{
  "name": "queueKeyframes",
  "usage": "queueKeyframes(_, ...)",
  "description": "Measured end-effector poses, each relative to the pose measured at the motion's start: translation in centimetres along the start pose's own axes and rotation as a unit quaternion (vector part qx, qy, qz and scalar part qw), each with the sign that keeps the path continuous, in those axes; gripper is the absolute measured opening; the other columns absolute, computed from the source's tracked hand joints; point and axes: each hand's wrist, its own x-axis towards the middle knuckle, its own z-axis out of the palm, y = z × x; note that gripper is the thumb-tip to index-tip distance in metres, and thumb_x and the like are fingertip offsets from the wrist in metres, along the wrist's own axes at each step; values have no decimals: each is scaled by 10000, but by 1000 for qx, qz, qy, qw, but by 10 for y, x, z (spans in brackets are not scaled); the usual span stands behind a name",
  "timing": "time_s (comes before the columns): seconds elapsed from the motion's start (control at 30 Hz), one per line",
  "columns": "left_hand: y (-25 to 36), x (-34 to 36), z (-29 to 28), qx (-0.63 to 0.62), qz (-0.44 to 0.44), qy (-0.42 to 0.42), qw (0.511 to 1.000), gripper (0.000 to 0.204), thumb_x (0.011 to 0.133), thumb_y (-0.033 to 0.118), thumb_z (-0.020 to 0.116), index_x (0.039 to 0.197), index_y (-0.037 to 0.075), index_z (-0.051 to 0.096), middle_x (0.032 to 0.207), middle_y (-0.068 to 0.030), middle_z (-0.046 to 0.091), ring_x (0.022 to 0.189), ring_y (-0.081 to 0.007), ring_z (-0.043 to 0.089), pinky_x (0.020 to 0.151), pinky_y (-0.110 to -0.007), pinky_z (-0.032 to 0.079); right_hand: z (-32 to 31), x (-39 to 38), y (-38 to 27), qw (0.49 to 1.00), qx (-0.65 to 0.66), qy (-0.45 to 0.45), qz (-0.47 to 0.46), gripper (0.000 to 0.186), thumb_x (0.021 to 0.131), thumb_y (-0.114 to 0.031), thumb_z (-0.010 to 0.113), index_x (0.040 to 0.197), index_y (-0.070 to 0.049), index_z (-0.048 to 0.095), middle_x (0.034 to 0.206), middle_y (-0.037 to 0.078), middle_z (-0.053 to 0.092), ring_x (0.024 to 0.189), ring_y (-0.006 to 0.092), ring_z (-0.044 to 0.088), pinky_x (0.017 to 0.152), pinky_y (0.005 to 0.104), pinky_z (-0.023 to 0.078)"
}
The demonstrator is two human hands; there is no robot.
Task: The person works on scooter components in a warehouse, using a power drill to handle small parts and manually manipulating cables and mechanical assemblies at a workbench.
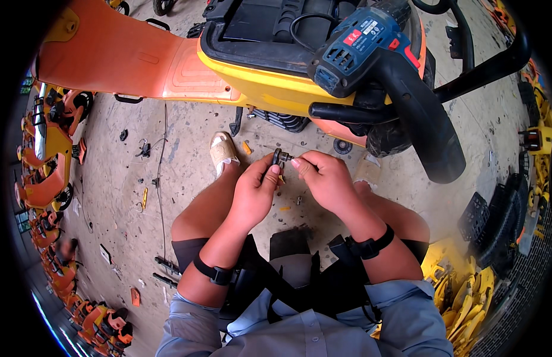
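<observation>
My left hand is closed around a small black round part with a metal stub, which looks like a lock cylinder, though I cannot be sure. My right hand pinches a thin piece at the stub's right end, mostly hidden by the fingertips. Both hands meet between my knees, above the floor. Just ahead stands a yellow and orange scooter. On its rear part lies a blue and black cordless power tool, its black handle pointing toward me at the right.
A black tubular bar juts out at the right. Small parts and yellow bits litter the concrete floor, along with a thin cable. Orange scooters line the left. Yellow panels pile up at the lower right, near black crates.
</observation>
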Motion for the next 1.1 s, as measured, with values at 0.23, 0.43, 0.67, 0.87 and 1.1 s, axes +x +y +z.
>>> queueKeyframes(0.23,2,0,2,-7,-34,-1,999,331,1032,154,542,1311,-22,571,912,-43,635,760,-88,591,693,-241,505,5,-5,-7,988,-65,102,-94,148,867,-142,726,951,-30,680,853,136,688,759,317,654,682,370,504)
queueKeyframes(0.43,2,3,0,-5,-35,-20,999,343,1036,161,534,1319,-31,563,908,-45,637,759,-89,595,688,-243,506,4,-3,-7,979,-85,120,-143,156,862,-129,740,948,-19,670,857,131,685,736,280,663,665,364,507)
queueKeyframes(0.67,-5,3,1,-11,-16,-7,1000,356,1036,162,534,1321,-49,551,920,-54,643,769,-94,600,695,-246,509,-4,-1,-11,998,-51,16,22,341,989,-326,622,866,-9,642,679,69,633,606,146,586,578,319,462)
queueKeyframes(0.87,-6,3,2,-13,-15,-3,1000,358,1035,161,535,1321,-53,549,929,-58,646,773,-96,602,698,-247,510,-2,-2,-4,999,-52,15,6,379,1000,-343,596,822,-10,621,630,73,608,555,152,555,555,326,442)
queueKeyframes(1.1,-5,2,4,-12,-16,-3,1000,350,1039,166,529,1314,-48,555,918,-50,640,761,-91,592,685,-243,504,5,-7,-8,994,-38,86,-55,199,937,-212,671,882,-22,655,718,125,644,615,251,595,598,355,471)
